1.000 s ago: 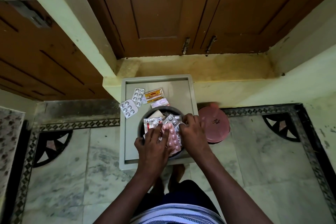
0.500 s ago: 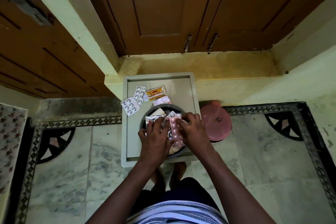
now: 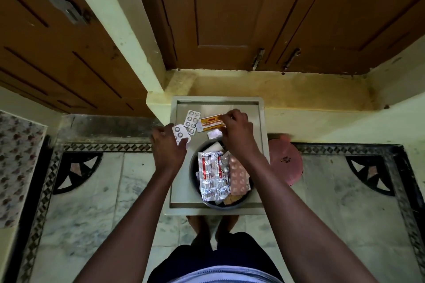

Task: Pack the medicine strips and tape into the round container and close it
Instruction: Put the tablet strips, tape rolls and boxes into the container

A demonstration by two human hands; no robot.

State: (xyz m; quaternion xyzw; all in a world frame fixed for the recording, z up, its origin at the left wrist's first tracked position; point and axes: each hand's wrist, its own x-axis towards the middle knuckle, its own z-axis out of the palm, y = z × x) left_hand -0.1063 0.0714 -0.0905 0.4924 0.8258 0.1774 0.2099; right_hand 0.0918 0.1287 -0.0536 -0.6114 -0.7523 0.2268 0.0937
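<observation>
The round dark container [image 3: 193, 169] stands on a grey square tray [image 3: 261, 122], open and packed with strips: a silver and red strip [image 3: 212, 172] and a pink strip [image 3: 239, 177] lie on top. My left hand [image 3: 167, 147] pinches a small silver blister strip [image 3: 180, 133] at the tray's left edge. My right hand [image 3: 238, 130] reaches over the container, its fingertips closed on the right end of an orange strip [image 3: 210, 122]. A second silver blister strip [image 3: 192, 119] and a small white packet [image 3: 213, 133] lie loose between the hands.
The pink round lid [image 3: 285, 164] lies on the floor just right of the tray. Behind the tray rise a yellow step [image 3: 276, 89] and brown wooden doors [image 3: 230, 11]. Marble floor with a patterned border surrounds the tray; my feet are below its near edge.
Both hands have left the container, where they were pressing the pink strip down, and moved up to the loose strips: left to the small silver one, right to the orange one.
</observation>
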